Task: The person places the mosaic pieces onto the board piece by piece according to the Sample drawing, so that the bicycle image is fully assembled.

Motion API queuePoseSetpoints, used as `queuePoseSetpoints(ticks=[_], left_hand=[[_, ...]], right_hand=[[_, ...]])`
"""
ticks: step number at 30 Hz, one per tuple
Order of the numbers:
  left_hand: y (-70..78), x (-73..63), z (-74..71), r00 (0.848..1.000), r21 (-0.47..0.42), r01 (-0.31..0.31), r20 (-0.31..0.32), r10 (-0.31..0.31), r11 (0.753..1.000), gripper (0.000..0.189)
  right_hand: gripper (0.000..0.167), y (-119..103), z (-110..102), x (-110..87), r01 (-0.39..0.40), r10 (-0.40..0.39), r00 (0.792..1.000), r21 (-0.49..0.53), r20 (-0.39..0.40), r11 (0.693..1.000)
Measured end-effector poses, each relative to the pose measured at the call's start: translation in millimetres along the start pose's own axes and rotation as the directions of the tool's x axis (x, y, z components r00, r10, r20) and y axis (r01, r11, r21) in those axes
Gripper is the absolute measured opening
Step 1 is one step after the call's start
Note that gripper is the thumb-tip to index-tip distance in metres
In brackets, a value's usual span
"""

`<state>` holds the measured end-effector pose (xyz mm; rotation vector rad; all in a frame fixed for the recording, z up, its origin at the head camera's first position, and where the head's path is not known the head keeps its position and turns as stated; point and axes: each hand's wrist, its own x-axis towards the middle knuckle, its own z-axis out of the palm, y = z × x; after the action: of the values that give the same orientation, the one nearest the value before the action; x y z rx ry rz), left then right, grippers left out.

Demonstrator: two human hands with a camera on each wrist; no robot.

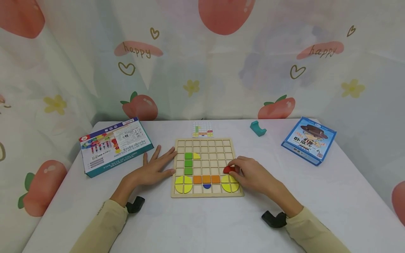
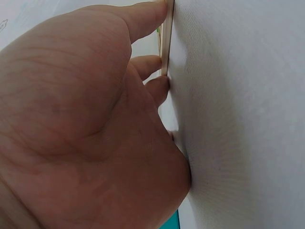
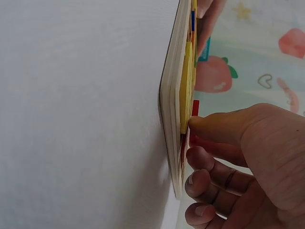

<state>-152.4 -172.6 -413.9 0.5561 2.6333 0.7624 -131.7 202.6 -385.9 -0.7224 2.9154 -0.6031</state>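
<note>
A wooden grid board [image 1: 207,196] lies flat on the white table. My right hand [image 1: 253,174] pinches a red piece [image 1: 226,169] between thumb and fingers, at the board's right side above a yellow circle [image 1: 230,186] of quarter pieces. In the right wrist view another bit of red shows lower, by the fingertips. My left hand [image 1: 152,170] lies with fingers spread, its fingertips touching the board's left edge. On the grid are green squares [image 1: 188,163], a yellow quarter piece [image 1: 196,156], orange squares [image 1: 206,179], a blue half circle [image 1: 207,186] and a second yellow circle [image 1: 183,188].
Behind the board lies a small printed pattern card [image 1: 203,129]. A teal curved block [image 1: 257,129] is at the back right. A white and teal box [image 1: 117,151] stands left, near the left fingers; a blue box [image 1: 309,140] lies right. A printed curtain hangs behind.
</note>
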Motion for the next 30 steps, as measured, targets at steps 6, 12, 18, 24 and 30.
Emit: queuePoseSetpoints(ticks=[6, 12, 18, 24, 30], left_hand=[[-0.6, 0.5, 0.4, 1.000, 0.005, 0.001, 0.001, -0.001, 1.000, 0.076], [-1.8, 0.6, 0.5, 1.000, 0.005, -0.001, 0.003, 0.001, 1.000, 0.076], [-1.3, 0.5, 0.7, 1.000, 0.002, 0.001, 0.000, -0.001, 1.000, 0.076], [-0.5, 1.1, 0.6, 1.000, -0.002, 0.000, -0.002, 0.000, 1.000, 0.076], [-2.4, 1.5, 1.2, 1.000, 0.003, 0.006, -0.001, -0.006, 1.000, 0.076]], right_hand=[[0.030, -4.1, 0.5, 1.5, 0.001, -0.001, 1.000, 0.010, 0.016, 1.000], [0.028, -6.8, 1.5, 2.5, -0.004, 0.003, 1.000, 0.027, 0.027, 1.000], [0.029, -6.5, 4.1, 2.4, -0.012, 0.012, 1.000, 0.013, 0.026, 1.000], [0.030, -7.1, 4.2, 2.8, -0.018, 0.018, 0.999, 0.014, 0.038, 1.000], [0.030, -7.5, 4.2, 3.2, -0.022, 0.021, 0.999, 0.014, 0.042, 1.000]])
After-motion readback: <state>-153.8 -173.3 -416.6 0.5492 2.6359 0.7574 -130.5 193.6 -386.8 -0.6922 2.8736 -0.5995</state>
